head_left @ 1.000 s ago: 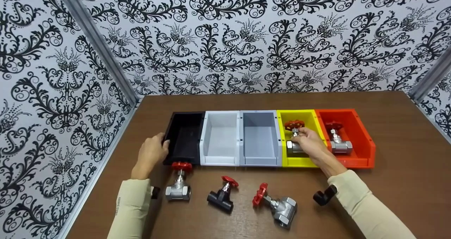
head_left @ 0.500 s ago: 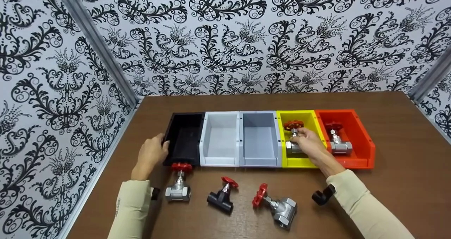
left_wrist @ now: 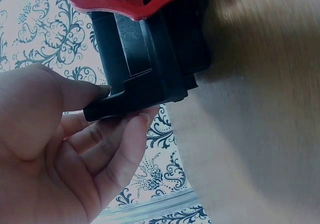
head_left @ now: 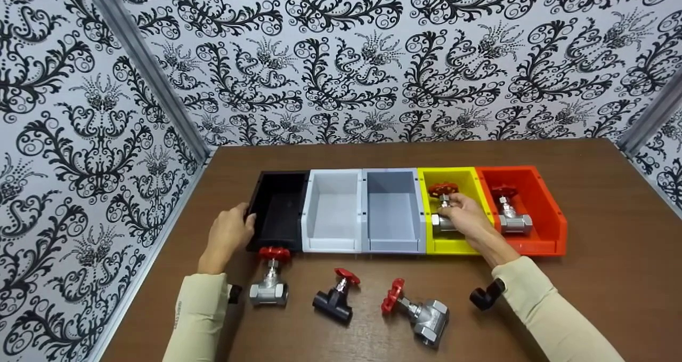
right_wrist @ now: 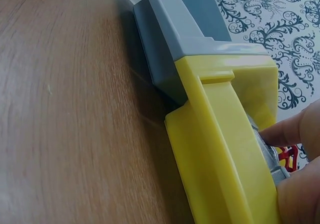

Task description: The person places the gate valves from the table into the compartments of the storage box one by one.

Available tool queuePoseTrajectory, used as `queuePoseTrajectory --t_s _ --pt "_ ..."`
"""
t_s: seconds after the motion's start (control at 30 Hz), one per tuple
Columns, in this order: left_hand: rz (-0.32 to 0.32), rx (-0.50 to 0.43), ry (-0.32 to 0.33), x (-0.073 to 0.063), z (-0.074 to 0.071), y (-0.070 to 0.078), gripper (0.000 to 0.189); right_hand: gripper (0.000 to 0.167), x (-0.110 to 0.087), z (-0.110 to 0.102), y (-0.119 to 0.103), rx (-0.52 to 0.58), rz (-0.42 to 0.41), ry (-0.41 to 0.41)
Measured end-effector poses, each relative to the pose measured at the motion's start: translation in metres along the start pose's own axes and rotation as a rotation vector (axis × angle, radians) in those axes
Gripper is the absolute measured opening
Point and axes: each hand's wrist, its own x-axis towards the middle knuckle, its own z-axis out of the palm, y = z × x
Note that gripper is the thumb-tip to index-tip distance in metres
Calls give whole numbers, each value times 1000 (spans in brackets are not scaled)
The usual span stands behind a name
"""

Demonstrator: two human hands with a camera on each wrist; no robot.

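My left hand (head_left: pixel 228 231) pinches the left side wall of the black bin (head_left: pixel 279 207), thumb on the inner side and fingers outside. The left wrist view shows this hold on the black bin's edge (left_wrist: pixel 135 96). Inside the yellow bin (head_left: pixel 453 246), my right hand (head_left: pixel 471 220) grips a metal gate valve (head_left: pixel 439 223) with a red handwheel, which stands at the top. Part of that valve is hidden by my hand. In the right wrist view, a thumb and finger (right_wrist: pixel 287 131) hold the valve behind the yellow bin's wall.
A similar valve (head_left: pixel 515 223) lies in the red bin (head_left: pixel 549 212). White (head_left: pixel 334 207) and grey (head_left: pixel 393 207) bins stand in the row between black and yellow. On the table in front are a steel valve (head_left: pixel 269 291), a black valve (head_left: pixel 334 304) and a larger steel valve (head_left: pixel 430 319).
Very little differs. My right forearm has shifted slightly left, while both hands keep their holds on the valve and the black bin.
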Motion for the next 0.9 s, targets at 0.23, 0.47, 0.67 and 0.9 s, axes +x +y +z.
queuePoseTrajectory --t_s 0.23,0.47,0.67,0.9 --pt "-11 -3 -13 1 1 -1 38 69 -2 0 -1 12 6 0" --pt "-16 -6 -4 1 1 -2 37 70 -1 -1 1 2 11 -1" --pt "-21 -6 -15 1 0 -1 37 67 1 0 1 -14 -3 4" --pt "-8 -1 -8 0 1 0 38 65 0 0 2 -33 -20 1"
